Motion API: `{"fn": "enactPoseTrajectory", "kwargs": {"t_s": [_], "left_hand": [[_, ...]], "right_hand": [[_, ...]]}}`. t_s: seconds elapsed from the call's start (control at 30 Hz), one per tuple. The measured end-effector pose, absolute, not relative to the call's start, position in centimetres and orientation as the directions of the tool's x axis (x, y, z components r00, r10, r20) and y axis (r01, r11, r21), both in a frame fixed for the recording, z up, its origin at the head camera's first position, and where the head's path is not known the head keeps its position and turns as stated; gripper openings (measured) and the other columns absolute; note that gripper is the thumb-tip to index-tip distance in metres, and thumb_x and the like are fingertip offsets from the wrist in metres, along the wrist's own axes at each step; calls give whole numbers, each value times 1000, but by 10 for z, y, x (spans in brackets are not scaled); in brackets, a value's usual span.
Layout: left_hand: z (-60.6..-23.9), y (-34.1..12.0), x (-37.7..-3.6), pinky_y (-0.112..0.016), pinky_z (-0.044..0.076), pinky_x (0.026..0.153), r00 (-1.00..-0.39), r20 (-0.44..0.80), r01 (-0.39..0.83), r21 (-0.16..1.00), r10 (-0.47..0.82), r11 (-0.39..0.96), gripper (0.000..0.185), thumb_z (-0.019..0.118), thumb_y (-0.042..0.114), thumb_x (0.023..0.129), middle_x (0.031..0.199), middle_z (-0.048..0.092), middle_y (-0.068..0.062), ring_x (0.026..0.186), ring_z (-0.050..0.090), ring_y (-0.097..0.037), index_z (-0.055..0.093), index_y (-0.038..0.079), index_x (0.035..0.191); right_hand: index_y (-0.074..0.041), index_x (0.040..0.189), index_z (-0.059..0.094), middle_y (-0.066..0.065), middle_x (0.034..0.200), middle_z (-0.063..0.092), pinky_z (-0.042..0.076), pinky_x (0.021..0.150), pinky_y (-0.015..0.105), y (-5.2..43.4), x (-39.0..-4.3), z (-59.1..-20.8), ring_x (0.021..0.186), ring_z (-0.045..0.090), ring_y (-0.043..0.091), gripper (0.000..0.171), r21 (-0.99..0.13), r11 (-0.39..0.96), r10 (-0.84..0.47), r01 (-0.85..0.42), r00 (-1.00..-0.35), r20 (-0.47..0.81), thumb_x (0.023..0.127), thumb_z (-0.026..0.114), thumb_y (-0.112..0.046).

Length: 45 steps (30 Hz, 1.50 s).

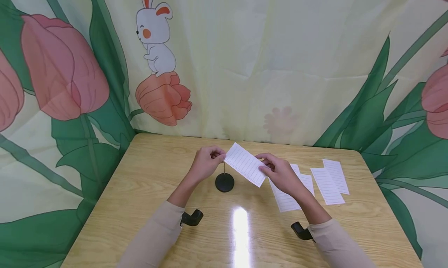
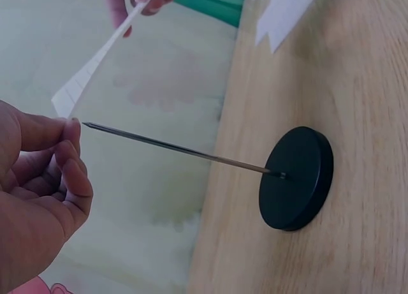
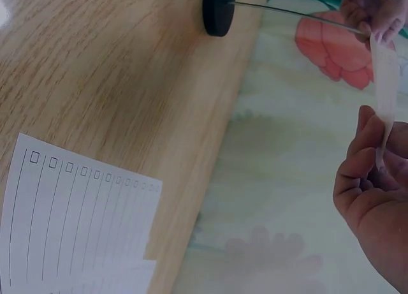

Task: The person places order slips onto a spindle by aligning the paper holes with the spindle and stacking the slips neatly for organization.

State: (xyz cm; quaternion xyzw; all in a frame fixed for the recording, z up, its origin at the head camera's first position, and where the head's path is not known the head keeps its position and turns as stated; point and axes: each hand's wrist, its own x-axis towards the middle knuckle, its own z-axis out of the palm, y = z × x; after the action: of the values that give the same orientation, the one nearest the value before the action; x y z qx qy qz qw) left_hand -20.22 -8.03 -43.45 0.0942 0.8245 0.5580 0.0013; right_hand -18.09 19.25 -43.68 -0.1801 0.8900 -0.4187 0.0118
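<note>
A lined paper slip (image 1: pixel 245 165) is held up above the table between both hands. My left hand (image 1: pixel 206 163) pinches its left end between thumb and fingertips. My right hand (image 1: pixel 281 174) grips the opposite end, thumb on the front. Below the left fingers stands a paper spike, a thin metal rod (image 2: pixel 178 149) on a round black base (image 1: pixel 224 183). In the left wrist view, the rod's pointed tip lies close beside the left fingertips and the slip's edge; I cannot tell whether it touches the paper. The right wrist view shows the slip nearly edge-on.
Several more lined slips lie on the wooden table (image 1: pixel 140 205) to the right: an overlapping group (image 1: pixel 285 198) partly under the right forearm, and another pair (image 1: pixel 329 186) farther right. Checkbox rows show on one slip (image 3: pixel 76 211). A printed curtain (image 1: pixel 227 65) hangs behind the table.
</note>
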Motion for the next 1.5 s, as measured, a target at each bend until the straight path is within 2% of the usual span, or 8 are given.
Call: {"fn": "enactPoseTrajectory", "kwargs": {"t_s": [0.23, 0.5, 0.73, 0.93, 1.03, 1.23, 1.43, 1.5], "left_hand": [[-440, -80, -202, -24, 50, 64, -984, 100, 148, 918, 146, 369, 7, 68, 3, 98, 87, 70, -10, 76, 64, -17, 74, 1, 96], [-443, -79, -201, -25, 50, 65, -985, 97, 143, 926, 145, 350, 6, 69, 3, 97, 88, 70, -11, 77, 65, -16, 74, 1, 96], [-445, -79, -200, -24, 51, 66, -985, 87, 132, 933, 147, 334, 7, 68, 2, 98, 89, 70, -11, 82, 68, -27, 74, 0, 98], [-445, -78, -201, -26, 53, 68, -985, 88, 134, 935, 149, 330, 7, 68, 2, 98, 88, 70, -11, 77, 65, -15, 74, 0, 98], [-445, -78, -201, -25, 52, 68, -985, 84, 129, 935, 147, 329, 7, 68, 2, 98, 88, 70, -11, 77, 65, -16, 74, 0, 98], [-445, -79, -200, -23, 51, 67, -986, 80, 124, 936, 144, 330, 7, 68, 2, 98, 88, 71, -11, 80, 68, -22, 74, 0, 98], [-447, -80, -200, -23, 51, 68, -986, 78, 121, 944, 151, 307, 8, 66, 1, 99, 90, 71, -13, 89, 69, -41, 74, -1, 100], [-448, -80, -200, -23, 51, 68, -985, 83, 127, 944, 151, 305, 8, 66, 1, 98, 89, 71, -13, 87, 68, -39, 74, -1, 99]], "right_hand": [[-8, 132, 65, 7, 98, 74, 47, 62, 25, 193, -183, -440, 74, 63, 17, 32, -746, 578, -344, -331, -928, 145, 100, 66, -5], [-8, 131, 66, 6, 95, 73, 45, 60, 25, 194, -181, -442, 70, 56, 13, 32, -743, 583, -338, -330, -930, 147, 100, 66, -5], [-11, 132, 66, 4, 96, 73, 47, 61, 26, 194, -182, -443, 72, 58, 15, 32, -736, 600, -331, -314, -935, 129, 100, 67, -8], [-10, 132, 65, 4, 96, 72, 46, 60, 26, 194, -182, -443, 71, 57, 16, 32, -735, 603, -332, -309, -935, 121, 100, 66, -8], [-10, 132, 65, 5, 96, 72, 46, 60, 26, 194, -183, -444, 72, 58, 19, 32, -738, 603, -331, -304, -937, 115, 100, 66, -7], [-11, 133, 65, 6, 98, 72, 46, 61, 26, 193, -183, -445, 76, 62, 26, 32, -743, 600, -334, -297, -937, 105, 101, 66, -7], [-11, 133, 65, 5, 97, 72, 46, 60, 27, 192, -183, -445, 72, 58, 19, 32, -732, 610, -337, -304, -935, 107, 101, 65, -9], [-11, 133, 64, 5, 97, 71, 46, 60, 27, 192, -183, -446, 73, 59, 18, 32, -728, 613, -339, -306, -935, 108, 101, 65, -9]]}}
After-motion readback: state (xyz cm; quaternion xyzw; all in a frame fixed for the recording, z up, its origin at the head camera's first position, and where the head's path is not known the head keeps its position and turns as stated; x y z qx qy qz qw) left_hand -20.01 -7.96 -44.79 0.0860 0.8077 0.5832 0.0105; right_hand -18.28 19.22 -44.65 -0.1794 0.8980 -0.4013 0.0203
